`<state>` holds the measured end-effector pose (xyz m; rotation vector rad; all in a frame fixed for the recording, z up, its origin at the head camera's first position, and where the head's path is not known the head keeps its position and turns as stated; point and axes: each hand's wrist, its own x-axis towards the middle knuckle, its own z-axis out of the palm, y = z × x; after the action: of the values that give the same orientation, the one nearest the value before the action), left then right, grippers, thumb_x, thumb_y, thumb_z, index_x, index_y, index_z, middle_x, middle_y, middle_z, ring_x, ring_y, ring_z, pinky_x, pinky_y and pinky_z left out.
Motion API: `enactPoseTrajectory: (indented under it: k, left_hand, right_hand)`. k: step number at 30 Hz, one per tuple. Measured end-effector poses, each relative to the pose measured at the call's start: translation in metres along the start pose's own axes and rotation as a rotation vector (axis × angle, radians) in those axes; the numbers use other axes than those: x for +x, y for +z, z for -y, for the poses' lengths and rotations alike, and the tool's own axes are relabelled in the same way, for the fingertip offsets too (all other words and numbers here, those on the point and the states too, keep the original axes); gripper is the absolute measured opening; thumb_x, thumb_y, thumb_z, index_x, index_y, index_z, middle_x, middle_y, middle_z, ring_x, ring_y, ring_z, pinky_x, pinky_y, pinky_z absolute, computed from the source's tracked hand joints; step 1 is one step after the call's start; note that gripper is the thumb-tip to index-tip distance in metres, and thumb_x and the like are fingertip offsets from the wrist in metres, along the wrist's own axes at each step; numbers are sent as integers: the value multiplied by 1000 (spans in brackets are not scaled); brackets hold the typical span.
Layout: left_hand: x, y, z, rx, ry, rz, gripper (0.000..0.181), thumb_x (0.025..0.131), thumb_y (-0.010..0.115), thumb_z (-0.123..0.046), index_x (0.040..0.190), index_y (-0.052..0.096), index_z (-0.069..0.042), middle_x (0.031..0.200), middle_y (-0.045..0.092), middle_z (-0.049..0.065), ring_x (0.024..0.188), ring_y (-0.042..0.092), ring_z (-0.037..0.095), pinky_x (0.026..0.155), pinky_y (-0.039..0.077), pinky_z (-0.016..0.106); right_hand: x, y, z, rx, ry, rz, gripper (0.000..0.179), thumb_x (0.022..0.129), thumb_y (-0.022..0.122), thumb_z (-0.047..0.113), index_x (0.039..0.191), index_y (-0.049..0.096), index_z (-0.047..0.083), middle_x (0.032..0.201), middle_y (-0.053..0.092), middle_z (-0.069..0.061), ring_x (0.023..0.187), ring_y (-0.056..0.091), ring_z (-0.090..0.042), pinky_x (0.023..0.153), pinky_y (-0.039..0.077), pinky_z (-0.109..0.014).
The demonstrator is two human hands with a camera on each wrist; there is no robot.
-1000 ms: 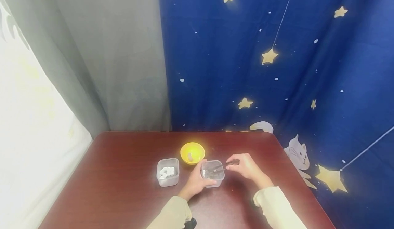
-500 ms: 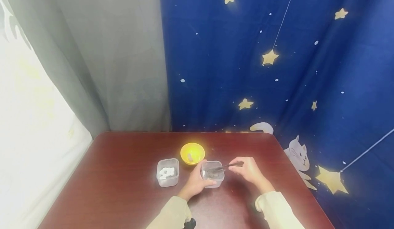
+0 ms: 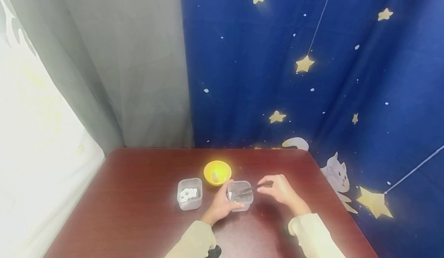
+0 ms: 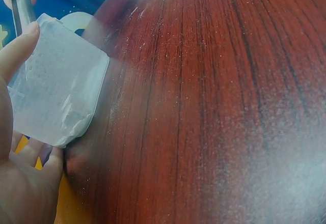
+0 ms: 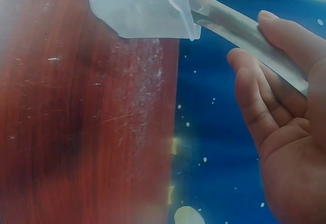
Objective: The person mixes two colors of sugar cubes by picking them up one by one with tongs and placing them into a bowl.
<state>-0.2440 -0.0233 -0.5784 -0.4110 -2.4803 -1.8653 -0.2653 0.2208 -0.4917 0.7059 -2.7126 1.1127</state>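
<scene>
Now right hand [image 3: 281,191] slightly farther right

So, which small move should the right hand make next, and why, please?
I would probably ease the tool slightly toward the small white piece at the container's left side. The right hand already holds the tool with its far end inside the container, and the left hand grips that container. Whether the tip touches anything is too small to tell.
</scene>
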Motion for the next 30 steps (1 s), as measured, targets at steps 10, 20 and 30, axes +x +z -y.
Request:
enactPoseTrajectory:
  k: [10,20,30]
  left_hand:
    - [1,2,0,-16,10,-6,94,65,91,-26,143,40,-9,131,55,10,118,53,30,102,39,49]
    - [1,2,3,7,1,-11,96,64,91,-27,143,41,-8,131,55,8,116,54,26,101,41,47]
    - [0,1,1,-2,0,-16,95,64,91,-26,143,41,-7,131,55,8,115,54,26,101,40,49]
  right_hand:
    - [-2,5,2,-3,-3,51,15,79,81,23,91,75,15,84,71,11,77,68,-7,69,55,-26]
    - [-10,14,-3,124,107,-36,15,78,81,14,92,75,10,82,72,3,67,69,-13,57,55,-28]
    - [-18,21,-13,351,260,-179,16,78,81,11,92,75,7,69,68,-10,59,65,-27,58,55,-49]
